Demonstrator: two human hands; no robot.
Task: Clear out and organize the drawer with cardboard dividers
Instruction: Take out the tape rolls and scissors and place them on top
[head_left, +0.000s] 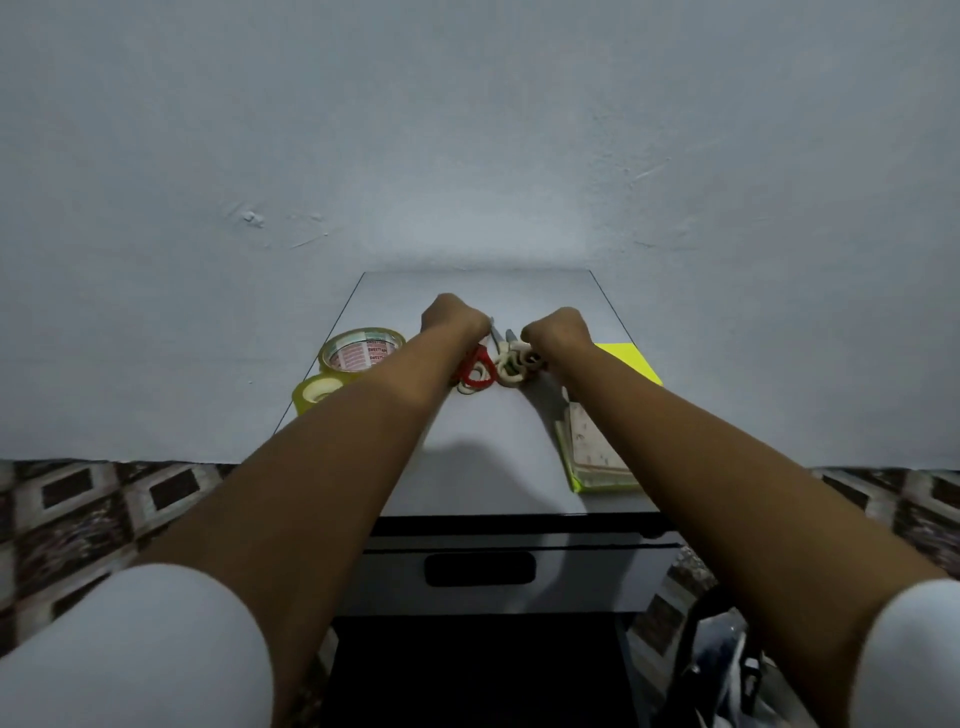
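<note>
The drawer (395, 577) is seen shut under the front edge of the cabinet top (483, 441), at 6 o'clock from the hands. Both arms are stretched out toward 12 o'clock. The left hand (452, 317) and right hand (558, 330) are held near each other at mid-top, backs to the camera. Two scissors are laid just beneath them, long axes running 12 to 6, blades toward the hands, handles toward 6. The red pair (475, 371) is nearer the left hand, the white pair (511, 366) nearer the right. The fingers are curled out of sight behind the knuckles; whether blades are pinched cannot be told.
</note>
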